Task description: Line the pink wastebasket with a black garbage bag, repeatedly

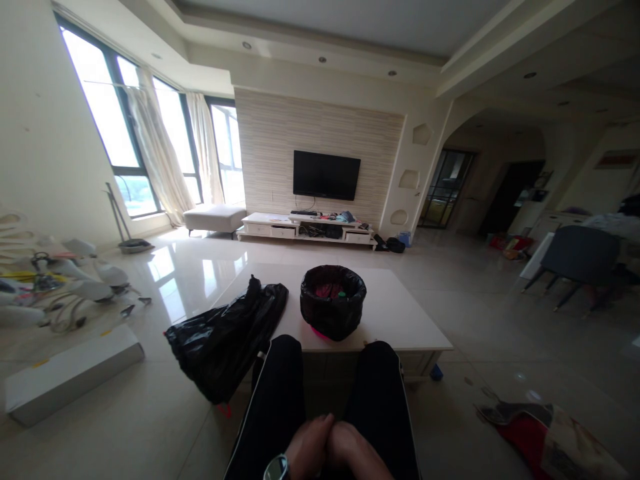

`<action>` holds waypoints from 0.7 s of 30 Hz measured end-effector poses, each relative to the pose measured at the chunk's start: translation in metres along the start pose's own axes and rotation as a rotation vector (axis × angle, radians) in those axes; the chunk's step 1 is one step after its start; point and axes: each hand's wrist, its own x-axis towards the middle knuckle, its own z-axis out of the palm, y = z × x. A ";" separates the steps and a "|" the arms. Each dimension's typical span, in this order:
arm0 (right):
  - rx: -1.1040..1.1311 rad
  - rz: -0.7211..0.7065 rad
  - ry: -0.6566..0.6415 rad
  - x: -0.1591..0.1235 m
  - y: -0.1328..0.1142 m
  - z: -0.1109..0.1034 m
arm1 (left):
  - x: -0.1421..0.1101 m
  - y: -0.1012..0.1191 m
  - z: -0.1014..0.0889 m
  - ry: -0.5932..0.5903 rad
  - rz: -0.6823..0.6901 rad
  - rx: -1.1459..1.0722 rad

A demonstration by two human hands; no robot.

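My left hand [306,445], with a watch on its wrist, rests low between my knees. Pressed against it is my right hand [350,448]; both look closed and folded together, the fingers mostly hidden. Beyond my knees, a small bin lined with a black plastic bag [333,317] stands upright on the white table [395,313]. Its pink base [319,333] shows below the bag, and something dark red and a green piece [342,294] lie inside. To the left, another black plastic bag [225,333] slumps over the table's corner. Neither hand touches the bin or the bags.
A long white box [75,373] lies on the floor at left, near a pile of white parts [80,287]. A broom and dustpan [133,243] lean by the window. At right are a dark chair [580,260] and a red-and-beige bag [545,437] on the floor.
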 end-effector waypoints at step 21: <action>0.013 -0.029 -0.049 0.008 0.000 0.002 | 0.007 -0.015 0.011 0.054 0.289 -0.162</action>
